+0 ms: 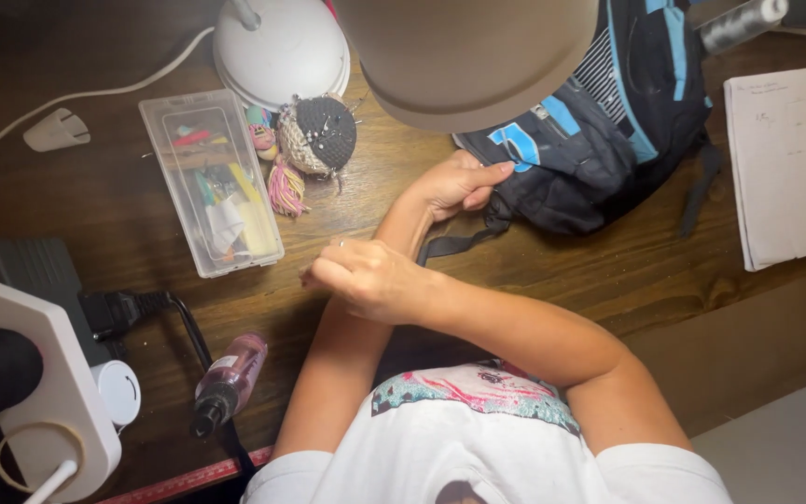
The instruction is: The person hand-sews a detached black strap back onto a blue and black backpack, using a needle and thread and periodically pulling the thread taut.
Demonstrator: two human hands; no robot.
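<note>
Right hand (pixel 373 277) between box (pixel 211 183), backpack (pixel 599 121)

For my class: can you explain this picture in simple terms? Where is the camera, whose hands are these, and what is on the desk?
There is one picture, taken by a camera worn on a person's head and looking down, so you see their own arms and white shirt from above. No machine is involved, only bare hands. The arms cross: the left hand reaches to the dark blue backpack and touches its edge near the strap. The right hand is closed in a pinching grip above the wooden desk; whatever it holds is too small to see. Nearby lie a clear plastic box of small colourful supplies, a round crocheted pincushion, a small pink bottle, a white notebook and a lamp overhead.
</note>
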